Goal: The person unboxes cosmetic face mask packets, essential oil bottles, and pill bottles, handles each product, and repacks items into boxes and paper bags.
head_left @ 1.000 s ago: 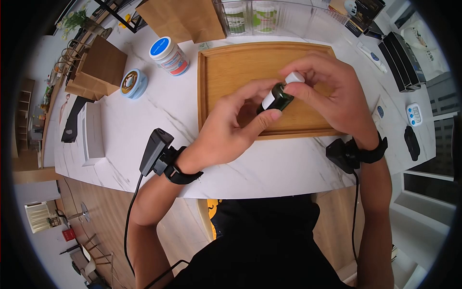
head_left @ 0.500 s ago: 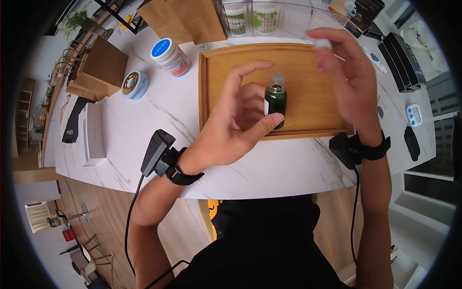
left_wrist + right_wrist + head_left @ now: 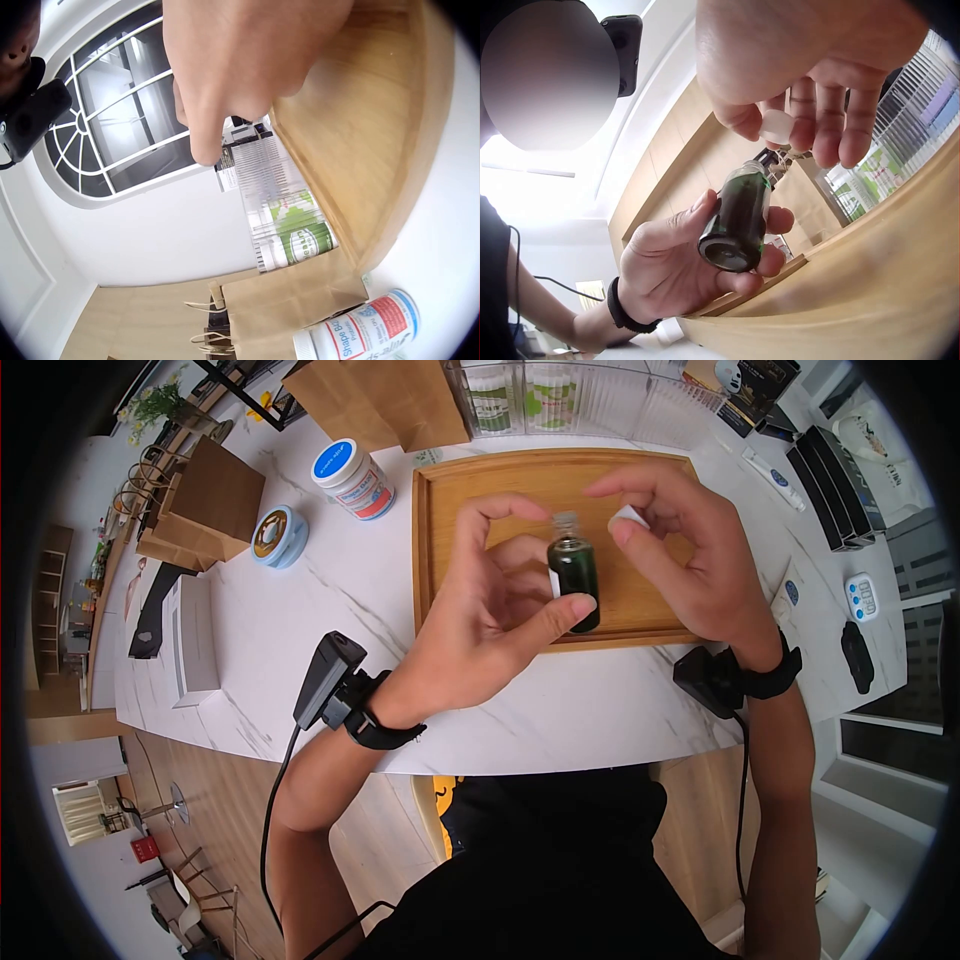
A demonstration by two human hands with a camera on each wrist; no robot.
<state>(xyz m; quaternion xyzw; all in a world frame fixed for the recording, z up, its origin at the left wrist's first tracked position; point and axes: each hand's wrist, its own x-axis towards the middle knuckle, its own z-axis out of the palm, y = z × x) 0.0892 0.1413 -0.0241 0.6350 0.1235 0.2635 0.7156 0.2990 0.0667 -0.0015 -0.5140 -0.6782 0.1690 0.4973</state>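
The left hand (image 3: 490, 600) grips a dark green glass bottle (image 3: 574, 582) upright above the wooden tray (image 3: 500, 468), thumb across its lower part. The bottle's clear neck is uncapped. To its right, the right hand (image 3: 700, 550) pinches a white cap (image 3: 630, 516) between thumb and fingers, apart from the bottle. In the right wrist view, the cap (image 3: 777, 127) is above the neck of the bottle (image 3: 739, 219), which the left hand (image 3: 671, 262) holds. The left wrist view has the left hand (image 3: 247, 60) with the bottle hidden.
A white jar with a blue lid (image 3: 354, 478) and a light blue round tub (image 3: 279, 536) stand left of the tray. Behind it are a paper bag (image 3: 375, 405) and a clear organizer (image 3: 600, 405). Black boxes (image 3: 835, 490) and a small timer (image 3: 860, 597) lie at the right.
The right hand lifted the white cap off the bottle, moved up and right, then came back down and left toward it. The left hand turned the bottle more upright.
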